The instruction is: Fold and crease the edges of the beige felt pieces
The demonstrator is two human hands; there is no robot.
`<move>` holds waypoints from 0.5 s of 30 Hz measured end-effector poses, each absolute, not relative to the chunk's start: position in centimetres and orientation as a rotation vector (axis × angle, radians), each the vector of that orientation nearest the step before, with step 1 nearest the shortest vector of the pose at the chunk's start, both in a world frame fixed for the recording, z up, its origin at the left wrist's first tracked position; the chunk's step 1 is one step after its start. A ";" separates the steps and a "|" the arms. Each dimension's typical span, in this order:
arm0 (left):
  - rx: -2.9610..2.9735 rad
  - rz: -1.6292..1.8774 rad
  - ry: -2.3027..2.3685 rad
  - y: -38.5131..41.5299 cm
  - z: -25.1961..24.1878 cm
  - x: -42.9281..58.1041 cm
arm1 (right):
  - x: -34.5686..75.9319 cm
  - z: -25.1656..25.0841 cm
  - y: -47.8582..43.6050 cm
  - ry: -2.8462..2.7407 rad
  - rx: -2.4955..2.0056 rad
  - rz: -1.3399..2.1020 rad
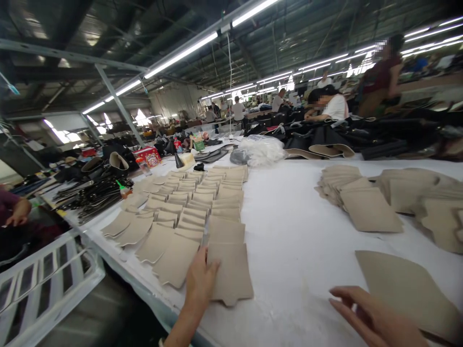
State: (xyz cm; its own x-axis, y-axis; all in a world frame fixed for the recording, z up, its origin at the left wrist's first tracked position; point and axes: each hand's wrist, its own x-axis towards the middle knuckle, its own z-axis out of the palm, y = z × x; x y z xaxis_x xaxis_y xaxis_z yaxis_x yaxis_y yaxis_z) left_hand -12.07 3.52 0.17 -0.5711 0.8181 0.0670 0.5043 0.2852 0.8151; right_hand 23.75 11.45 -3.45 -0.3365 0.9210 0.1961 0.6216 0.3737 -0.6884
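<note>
Hovering open-fingered beside a large loose beige piece [408, 289], the right hand [376, 313] is nearest; the left hand [201, 277] touches the front piece [231, 272] of overlapping beige rows [195, 197] on the white tabletop [289, 221], its grip unclear. Beyond sit a crumpled plastic bag [262, 150], contents indistinct, and a red box [148, 156]; farther off, workers [336, 107] under strip lights [181, 55].

One left hand [200, 277] and one right hand [378, 311] make two, at the bottom. Lower left has one white basket [97, 273] (just one!). Left of the middle is one black cone [178, 161]. The tan pieces [181, 260], maybe dozens, are too bunched to count.
</note>
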 end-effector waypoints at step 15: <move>1.388 0.693 1.327 3.3 2.5 0.0 | 24.0 0.5 6.0 -1.882 -1.158 1.634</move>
State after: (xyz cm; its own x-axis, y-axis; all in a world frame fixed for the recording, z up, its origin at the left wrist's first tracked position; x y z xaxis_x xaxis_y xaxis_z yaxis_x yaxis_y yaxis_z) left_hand -0.02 3.29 2.55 0.2190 0.9448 -0.2439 0.3400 0.1604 0.9266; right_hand 24.05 5.96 0.49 -0.5820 0.7831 -0.2194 0.3272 -0.0215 -0.9447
